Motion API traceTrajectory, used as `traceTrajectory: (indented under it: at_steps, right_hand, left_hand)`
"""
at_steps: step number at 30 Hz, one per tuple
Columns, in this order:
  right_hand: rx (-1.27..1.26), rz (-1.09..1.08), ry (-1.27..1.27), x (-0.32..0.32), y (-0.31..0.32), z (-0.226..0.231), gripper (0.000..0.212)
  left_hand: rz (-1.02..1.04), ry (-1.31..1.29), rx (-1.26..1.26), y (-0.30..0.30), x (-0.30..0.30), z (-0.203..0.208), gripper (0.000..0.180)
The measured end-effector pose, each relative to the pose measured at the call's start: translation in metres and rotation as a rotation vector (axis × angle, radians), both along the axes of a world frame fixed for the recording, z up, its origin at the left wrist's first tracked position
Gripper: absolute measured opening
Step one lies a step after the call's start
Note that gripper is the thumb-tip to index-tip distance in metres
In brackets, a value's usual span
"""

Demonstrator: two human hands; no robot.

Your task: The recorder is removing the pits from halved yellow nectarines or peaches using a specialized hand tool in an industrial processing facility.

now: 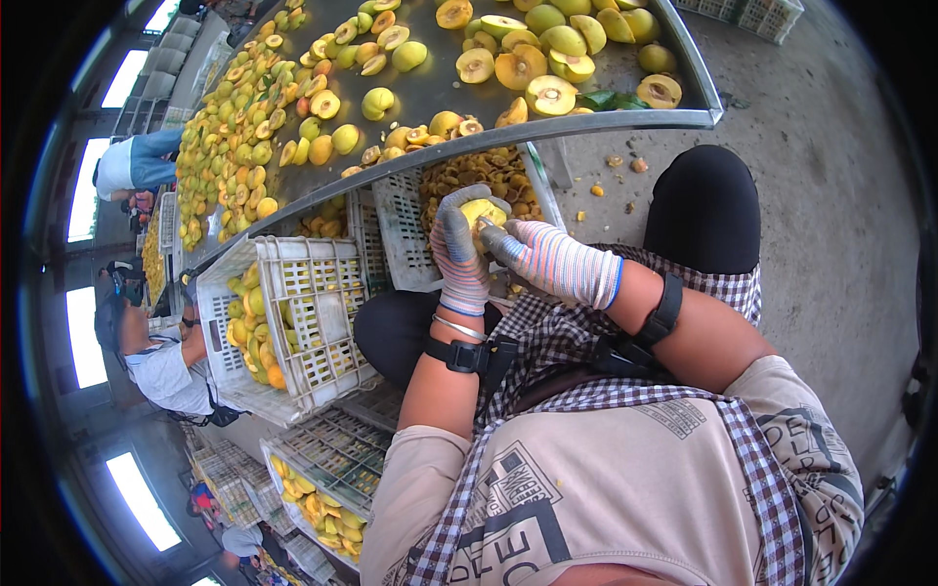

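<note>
Over my lap, my left hand [459,249], in a striped glove with grey-coated fingers, cups a yellow peach piece [482,212]. My right hand [557,259], gloved the same way, meets it from the right. Its fingers are closed against the fruit's near side; whether a small tool is in them is hidden. Just beyond both hands, under the table edge, a crate [403,225] contains brownish fruit pieces [489,178]. Cut peach halves [521,66] and whole-looking peaches [408,56] lie on the metal table [430,93] above.
The table's raised metal rim [586,122] curves ahead of my hands. At my left stands a tilted white crate [318,322] of yellow fruit; another fruit-filled crate [332,444] is nearer. My knee [703,205] is at the right. Other people [171,366] work at the far left.
</note>
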State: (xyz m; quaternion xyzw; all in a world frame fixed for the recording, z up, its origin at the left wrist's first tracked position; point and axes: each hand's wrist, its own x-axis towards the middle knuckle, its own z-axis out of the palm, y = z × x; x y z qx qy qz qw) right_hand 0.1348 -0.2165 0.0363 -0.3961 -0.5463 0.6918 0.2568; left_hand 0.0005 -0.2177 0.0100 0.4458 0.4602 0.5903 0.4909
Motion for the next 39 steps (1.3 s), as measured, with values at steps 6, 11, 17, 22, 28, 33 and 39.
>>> traceTrajectory:
  at_steps: [6,11,17,22,28,33,39]
  right_hand:
    - [0.441,0.121,-0.446,0.001,0.007,-0.005,0.035]
    - [0.502,0.047,-0.317,-0.005,0.004,-0.026,0.045]
    - [0.503,0.112,-0.435,0.003,0.004,0.0,0.03]
    - [0.466,0.115,-0.495,0.006,0.003,0.012,0.026]
    - [0.596,0.153,-0.417,0.01,0.005,0.012,0.029]
    - [0.452,0.124,-0.535,0.006,0.002,0.013,0.03]
    - [0.476,0.119,-0.505,0.007,0.007,0.003,0.028]
  left_hand:
    - [-0.044,-0.027,-0.186,0.003,-0.008,0.006,0.059]
    - [0.0,0.05,-0.089,-0.001,-0.006,0.002,0.055]
    - [0.031,0.029,-0.046,-0.001,-0.003,-0.003,0.05]
    - [0.016,0.06,-0.067,-0.001,-0.005,-0.003,0.05]
    - [0.04,0.043,0.023,-0.001,0.007,0.001,0.053]
    - [-0.017,-0.05,-0.185,0.0,0.001,0.0,0.055]
    - [-0.078,0.1,-0.199,0.002,-0.007,0.01,0.044]
